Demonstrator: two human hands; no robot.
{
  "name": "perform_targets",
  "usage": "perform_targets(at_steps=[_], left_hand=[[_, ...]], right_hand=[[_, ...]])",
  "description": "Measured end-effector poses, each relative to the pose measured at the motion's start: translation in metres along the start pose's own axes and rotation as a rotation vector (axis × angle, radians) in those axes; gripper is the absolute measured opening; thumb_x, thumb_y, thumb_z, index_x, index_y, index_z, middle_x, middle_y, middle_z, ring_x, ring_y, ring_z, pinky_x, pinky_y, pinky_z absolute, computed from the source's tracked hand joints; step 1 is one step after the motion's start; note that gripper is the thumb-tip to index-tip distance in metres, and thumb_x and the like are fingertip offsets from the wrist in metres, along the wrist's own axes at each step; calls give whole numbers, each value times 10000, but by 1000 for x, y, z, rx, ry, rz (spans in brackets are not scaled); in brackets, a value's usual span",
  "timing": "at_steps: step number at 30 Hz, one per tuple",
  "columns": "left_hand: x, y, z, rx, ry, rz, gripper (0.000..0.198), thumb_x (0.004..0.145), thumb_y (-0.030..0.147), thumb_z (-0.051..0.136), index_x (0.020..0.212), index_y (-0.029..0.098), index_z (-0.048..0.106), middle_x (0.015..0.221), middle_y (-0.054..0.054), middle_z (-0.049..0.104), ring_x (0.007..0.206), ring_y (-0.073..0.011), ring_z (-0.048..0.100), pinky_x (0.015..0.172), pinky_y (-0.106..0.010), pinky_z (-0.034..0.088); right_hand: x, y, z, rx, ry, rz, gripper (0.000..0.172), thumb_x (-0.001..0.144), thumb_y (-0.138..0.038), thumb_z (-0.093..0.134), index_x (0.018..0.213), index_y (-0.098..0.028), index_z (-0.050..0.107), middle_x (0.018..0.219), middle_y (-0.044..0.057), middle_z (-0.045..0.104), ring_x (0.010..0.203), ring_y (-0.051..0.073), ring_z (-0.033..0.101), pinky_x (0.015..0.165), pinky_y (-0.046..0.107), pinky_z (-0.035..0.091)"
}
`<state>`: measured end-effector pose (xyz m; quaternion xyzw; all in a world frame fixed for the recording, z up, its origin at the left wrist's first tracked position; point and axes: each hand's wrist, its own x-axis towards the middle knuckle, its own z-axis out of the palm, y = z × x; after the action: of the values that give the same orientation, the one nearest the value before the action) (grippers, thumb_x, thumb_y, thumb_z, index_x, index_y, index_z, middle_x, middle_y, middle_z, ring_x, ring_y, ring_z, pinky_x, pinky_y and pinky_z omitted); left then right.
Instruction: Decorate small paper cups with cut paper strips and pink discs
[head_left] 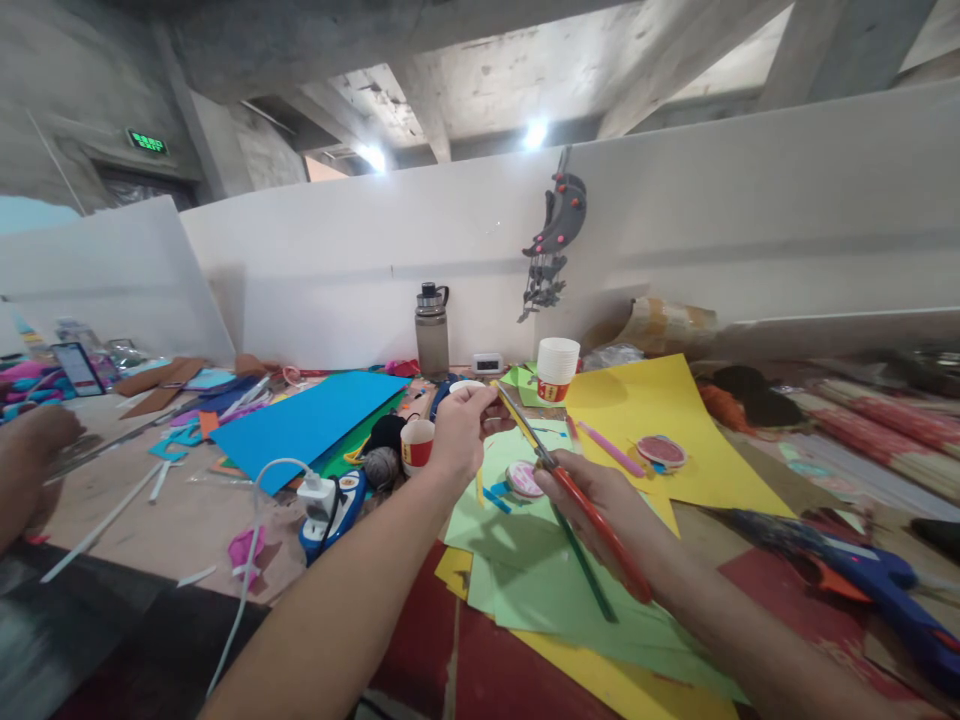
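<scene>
My right hand [600,505] is closed round the red handles of a pair of scissors [581,500], whose blades point up and left. Between those blades lies a thin yellow paper strip [517,415]. My left hand [461,425] pinches the upper end of that strip with its fingertips. Both hands hover over light green paper sheets [525,580] stacked on yellow sheets [660,400]. A round pink piece [523,480] lies on the green paper just under the scissors.
A blue sheet [300,420], a paper cup [417,445], a stack of cups [556,370], a grey bottle [432,330], a charger with white cable [319,495] and a blue glue gun [877,580] crowd the table. Another person's hand [30,450] is at the left edge.
</scene>
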<state>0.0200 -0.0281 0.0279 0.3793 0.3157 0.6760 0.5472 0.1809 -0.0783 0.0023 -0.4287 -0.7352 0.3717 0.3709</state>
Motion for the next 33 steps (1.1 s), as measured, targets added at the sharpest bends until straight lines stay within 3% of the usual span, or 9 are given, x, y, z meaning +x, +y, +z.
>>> perform_targets(at_steps=[6,12,33], left_hand=[[0,-1,0,4,-7,2,177,638,232,718,675,122,585,609,2,591,536,-83,549,542,-217,461],[1,-3,-2,-5,-15,0,193,631,242,730,671,122,584,617,-3,600,548,-89,563,544,-217,460],[2,-4,-2,6,-12,-18,213,612,252,740,660,125,575,629,-8,597,548,-91,546,569,-241,472]], right_hand=[[-2,-4,-2,14,-41,-10,351,845,-546,489,792,-204,542,656,-29,505,598,119,447,525,221,351],[-3,-7,-2,30,-37,15,346,837,-542,507,768,-203,509,607,-45,465,534,100,389,484,219,315],[-1,0,1,-94,37,7,350,846,-532,482,747,-207,563,601,-28,536,539,122,440,501,224,339]])
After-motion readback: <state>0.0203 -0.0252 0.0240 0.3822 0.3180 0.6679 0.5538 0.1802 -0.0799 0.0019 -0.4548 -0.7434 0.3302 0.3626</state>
